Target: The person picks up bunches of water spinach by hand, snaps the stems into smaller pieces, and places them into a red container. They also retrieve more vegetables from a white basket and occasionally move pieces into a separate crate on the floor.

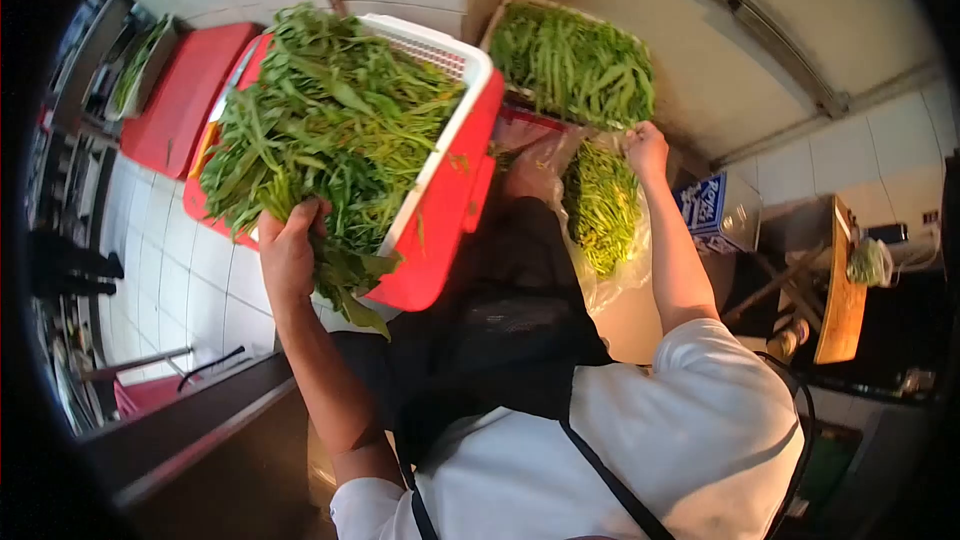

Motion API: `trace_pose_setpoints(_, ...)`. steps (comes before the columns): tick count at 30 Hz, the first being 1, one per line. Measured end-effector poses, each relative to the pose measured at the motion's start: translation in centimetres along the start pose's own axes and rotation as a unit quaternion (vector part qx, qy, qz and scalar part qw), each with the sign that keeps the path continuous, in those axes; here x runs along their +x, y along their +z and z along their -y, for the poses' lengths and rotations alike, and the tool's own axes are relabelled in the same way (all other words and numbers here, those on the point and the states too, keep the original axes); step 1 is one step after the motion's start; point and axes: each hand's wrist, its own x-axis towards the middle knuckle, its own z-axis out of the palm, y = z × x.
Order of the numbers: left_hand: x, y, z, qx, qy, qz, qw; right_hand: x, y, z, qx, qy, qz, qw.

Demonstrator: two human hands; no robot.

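Observation:
My left hand (290,248) is closed around a bunch of long-leaved greens (350,285) at the near left corner of a heap. That heap of leafy greens (340,110) fills a white perforated basket (440,155) set on a red container (455,225). On the other side, my right hand (647,152) has its fingers pinched together at the upper edge of a clear plastic bag (625,290). What those fingers hold, if anything, I cannot make out. Cut green stems (603,205) lie in the bag. Just beyond is a second basket of greens (575,60).
A red lid or seat (185,95) and another tray of greens (140,65) are at the far left. To the right stand a blue-labelled tin (715,210) and a wooden stool (840,285). A wall closes off the back.

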Motion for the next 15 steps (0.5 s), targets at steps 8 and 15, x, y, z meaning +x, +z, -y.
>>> trace_pose_setpoints(8,0.0,2.0,0.0,-0.005,0.014,0.045,0.999,-1.3,2.3,-9.5,-0.165,-0.011,0.014,0.986)
trace_pose_setpoints(15,-0.4,1.3,-0.5,0.084,-0.006,0.079,0.993,-3.3,2.8,10.0,0.207,-0.126,0.039,0.969)
